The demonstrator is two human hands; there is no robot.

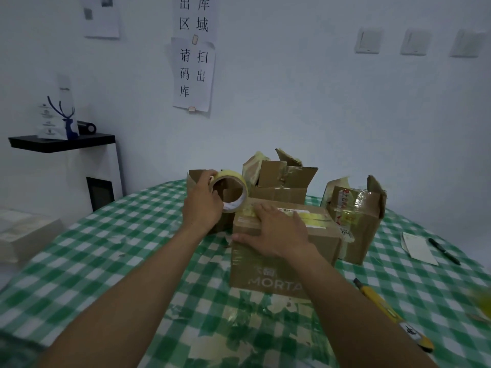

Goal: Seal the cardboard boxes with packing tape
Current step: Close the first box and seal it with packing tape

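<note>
Green-and-white checked cloth (pixel 106 248) covers a round table against a pale wall carrying 3 switches (pixel 368 40).

4 cardboard boxes stand on the table. 1 closed box (pixel 265 277) is at the centre. 1 open box (pixel 281 181) is at 12 o'clock, 1 taped open box (pixel 358 221) is at 2 o'clock, and 1 partly hidden box (pixel 195 176) is at 11 o'clock.

The left hand (pixel 202 205) grips the 1 tape roll (pixel 239 179), fingers curled round its rim, just off the closed box's 11 o'clock corner. The right hand (pixel 276 232) lies flat on that box's lid, fingers straight and together, thumb at the near left edge, beside a yellowish tape strip (pixel 316 217).

At 3 o'clock lie 1 paper slip (pixel 417 248) and 1 black pen (pixel 443 251). At 4 o'clock, 1 yellow utility knife (pixel 377 298) lies near the table's rim. Bare cloth spreads from 7 to 10 o'clock out to the curved edge.
</note>
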